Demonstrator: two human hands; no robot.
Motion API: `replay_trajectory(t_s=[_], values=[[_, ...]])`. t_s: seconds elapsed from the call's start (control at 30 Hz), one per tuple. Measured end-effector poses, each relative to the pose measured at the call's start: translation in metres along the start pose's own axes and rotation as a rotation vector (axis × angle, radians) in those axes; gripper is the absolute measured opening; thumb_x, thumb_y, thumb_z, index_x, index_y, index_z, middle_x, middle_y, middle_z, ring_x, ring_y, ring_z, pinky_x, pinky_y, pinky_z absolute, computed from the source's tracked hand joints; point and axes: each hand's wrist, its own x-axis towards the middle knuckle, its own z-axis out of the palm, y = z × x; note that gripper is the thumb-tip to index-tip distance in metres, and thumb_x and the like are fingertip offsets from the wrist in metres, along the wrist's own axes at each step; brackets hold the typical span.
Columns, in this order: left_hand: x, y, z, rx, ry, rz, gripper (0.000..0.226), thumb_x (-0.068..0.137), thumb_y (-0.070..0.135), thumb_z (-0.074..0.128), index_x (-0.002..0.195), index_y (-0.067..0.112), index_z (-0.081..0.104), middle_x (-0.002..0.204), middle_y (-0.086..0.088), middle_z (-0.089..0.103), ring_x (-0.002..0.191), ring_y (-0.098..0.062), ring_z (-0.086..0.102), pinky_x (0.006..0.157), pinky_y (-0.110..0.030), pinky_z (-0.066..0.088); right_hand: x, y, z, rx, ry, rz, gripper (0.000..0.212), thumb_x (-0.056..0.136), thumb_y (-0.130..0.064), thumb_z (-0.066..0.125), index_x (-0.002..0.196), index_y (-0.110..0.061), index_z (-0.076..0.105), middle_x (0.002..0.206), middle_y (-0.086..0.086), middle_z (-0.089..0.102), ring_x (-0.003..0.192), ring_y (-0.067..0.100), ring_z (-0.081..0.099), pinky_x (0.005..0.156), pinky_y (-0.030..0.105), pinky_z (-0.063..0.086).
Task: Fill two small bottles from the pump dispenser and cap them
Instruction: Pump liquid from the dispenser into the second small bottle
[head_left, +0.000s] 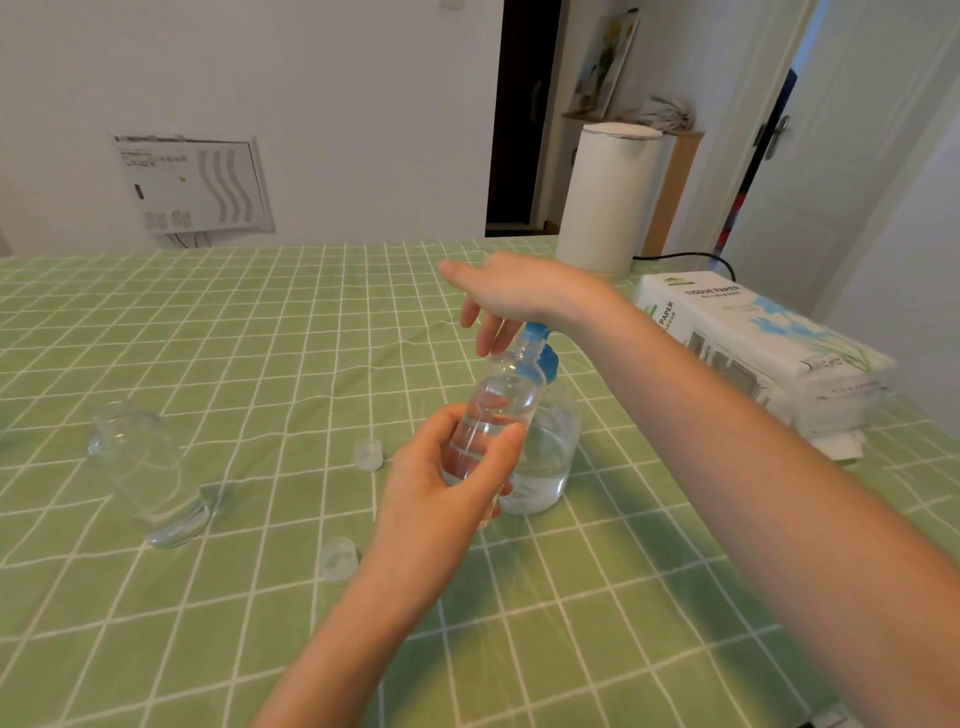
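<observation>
Left of frame: second small bottle (148, 478) stands on the green checked desk (260, 312), blurred, with open cloth all round it.
Left of centre: one cap (368, 453) lies loose; the other cap (338, 557) lies lower in the frame. Both are apart from the bottles.
Centre: left hand (447, 483), fingers and thumb curled round the small bottle (491, 415), tilted, its neck up at the blue pump head (540, 353). Clear liquid inside.
Pump dispenser (550, 457) is just behind it.
Right hand (514, 296) rests on the pump head, fingers straight and loose, gripping nothing.
Right: tissue pack (753, 343) marked "TISSUE PAPER", by the desk's right edge.
</observation>
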Motion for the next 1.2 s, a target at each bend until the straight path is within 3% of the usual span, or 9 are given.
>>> replay_trajectory(t_s=[0.17,0.3,0.43,0.6,0.77,1.1,1.2], values=[[0.0,-0.001,0.0,0.007,-0.003,0.001,0.033,0.065,0.047,0.061,0.089,0.025,0.066,0.072,0.002,0.068,0.056,-0.001,0.058,0.049,-0.012,0.045,0.001,0.002,0.003,0.036,-0.011,-0.001,0.064,0.099,-0.054,0.022,0.096,-0.007,0.066,0.08,0.01,0.072,0.091,0.026,0.068,0.083,0.034,0.045],[-0.001,-0.003,0.0,0.022,-0.006,-0.011,0.03,0.066,0.046,0.06,0.087,0.025,0.064,0.062,0.011,0.065,0.053,0.002,0.058,0.048,-0.011,0.045,0.001,0.006,0.009,0.044,-0.009,0.007,0.065,0.098,-0.054,0.021,0.092,-0.009,0.066,0.079,0.009,0.071,0.092,0.026,0.067,0.08,0.035,0.043],[-0.002,-0.004,-0.001,0.023,0.002,-0.015,0.031,0.065,0.046,0.061,0.087,0.025,0.065,0.062,0.009,0.063,0.054,0.001,0.058,0.049,-0.012,0.046,0.002,0.009,0.013,0.03,0.004,0.005,0.066,0.099,-0.054,0.019,0.095,-0.007,0.066,0.077,0.007,0.07,0.093,0.025,0.065,0.075,0.035,0.04],[-0.001,-0.004,-0.001,0.032,-0.009,-0.007,0.032,0.066,0.047,0.06,0.088,0.025,0.065,0.061,0.012,0.064,0.052,0.003,0.057,0.047,-0.009,0.043,0.002,0.009,0.011,0.104,0.012,0.001,0.065,0.099,-0.053,0.021,0.096,-0.006,0.065,0.076,0.011,0.071,0.094,0.03,0.067,0.091,0.034,0.045],[0.0,-0.003,-0.001,0.018,-0.014,0.008,0.033,0.066,0.05,0.06,0.09,0.028,0.066,0.07,0.011,0.067,0.057,0.002,0.059,0.05,-0.01,0.044,0.002,0.003,-0.002,0.065,0.001,0.002,0.062,0.099,-0.054,0.02,0.097,-0.011,0.065,0.079,0.008,0.074,0.092,0.023,0.067,0.069,0.028,0.042],[0.001,-0.003,-0.001,0.001,-0.021,0.012,0.03,0.068,0.047,0.061,0.089,0.025,0.065,0.065,0.013,0.065,0.055,0.002,0.057,0.049,-0.011,0.044,0.002,0.005,0.002,0.032,0.016,0.001,0.063,0.1,-0.051,0.022,0.1,-0.007,0.067,0.083,0.011,0.074,0.093,0.025,0.068,0.062,0.026,0.039],[0.001,-0.003,-0.001,-0.004,-0.019,0.006,0.031,0.067,0.047,0.061,0.089,0.027,0.065,0.069,0.011,0.067,0.056,0.002,0.058,0.049,-0.011,0.044,0.003,0.006,0.004,0.029,0.031,-0.015,0.062,0.1,-0.05,0.023,0.097,-0.006,0.066,0.08,0.01,0.072,0.093,0.025,0.067,0.072,0.029,0.042]])
